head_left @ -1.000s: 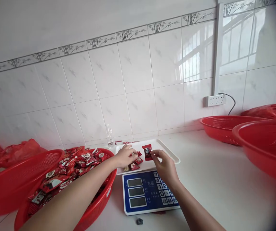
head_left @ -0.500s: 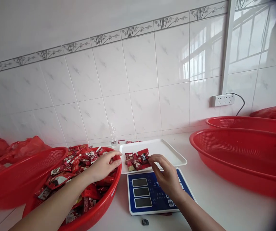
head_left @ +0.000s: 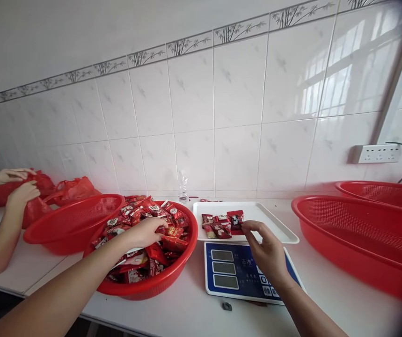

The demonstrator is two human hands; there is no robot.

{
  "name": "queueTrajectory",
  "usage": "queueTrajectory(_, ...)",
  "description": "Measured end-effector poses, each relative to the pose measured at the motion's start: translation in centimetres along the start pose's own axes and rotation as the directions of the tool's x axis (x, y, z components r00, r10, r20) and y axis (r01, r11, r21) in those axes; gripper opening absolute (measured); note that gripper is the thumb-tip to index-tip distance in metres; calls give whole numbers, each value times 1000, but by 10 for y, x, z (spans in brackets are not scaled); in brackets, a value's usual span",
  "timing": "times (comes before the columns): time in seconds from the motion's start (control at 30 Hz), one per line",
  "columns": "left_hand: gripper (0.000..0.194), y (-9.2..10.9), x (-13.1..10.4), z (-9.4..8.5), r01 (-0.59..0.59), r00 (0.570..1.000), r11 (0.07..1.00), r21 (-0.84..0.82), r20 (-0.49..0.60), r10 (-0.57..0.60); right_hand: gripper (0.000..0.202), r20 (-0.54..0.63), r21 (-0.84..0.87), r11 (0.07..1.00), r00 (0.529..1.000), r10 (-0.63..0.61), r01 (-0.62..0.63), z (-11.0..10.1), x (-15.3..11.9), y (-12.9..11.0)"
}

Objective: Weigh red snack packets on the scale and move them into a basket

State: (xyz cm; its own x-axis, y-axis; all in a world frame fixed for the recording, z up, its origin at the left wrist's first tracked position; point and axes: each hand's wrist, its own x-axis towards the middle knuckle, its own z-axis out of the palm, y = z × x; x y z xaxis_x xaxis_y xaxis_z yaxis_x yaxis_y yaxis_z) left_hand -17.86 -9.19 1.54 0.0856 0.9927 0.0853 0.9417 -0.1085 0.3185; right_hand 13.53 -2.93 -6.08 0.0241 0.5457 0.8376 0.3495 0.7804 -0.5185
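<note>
My left hand (head_left: 148, 232) reaches into a red basket (head_left: 186, 252) heaped with red candy packets (head_left: 127, 215); its fingers are curled down among the packets, and what they hold is hidden. My right hand (head_left: 266, 248) pinches the edge of a dark red packet (head_left: 236, 222) at the white tray (head_left: 274, 224). Several more red packets (head_left: 216, 227) lie in the tray just left of it. Below the tray is a blue scale panel (head_left: 239, 271) with three grey displays, partly covered by my right hand.
Empty red baskets (head_left: 348, 243) stand on the right, another red basket (head_left: 74, 224) on the left. A person's hands (head_left: 21, 187) touch red bags at far left. A clear bottle (head_left: 183, 187) stands behind; a small dark object (head_left: 226, 306) lies in front.
The view has swung left, showing more of the other person's arms. My left hand has moved from the basket's right rim in over the packets. My right hand remains at the dark red packet.
</note>
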Motion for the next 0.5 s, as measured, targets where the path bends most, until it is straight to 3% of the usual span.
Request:
queueTrajectory(0.17,48,2,4,7,-22,1000,996,86,-8,23,13,-44,-24,997,996,72,-74,-1,0,4)
queueTrajectory(0.3,38,5,11,5,40,999,991,128,-29,-36,12,-52,-28,995,994,97,-99,-3,1,3)
queueTrajectory(0.5,33,5,15,-14,67,997,995,-80,-33,-69,11,-55,15,994,993,105,-104,-6,5,-2)
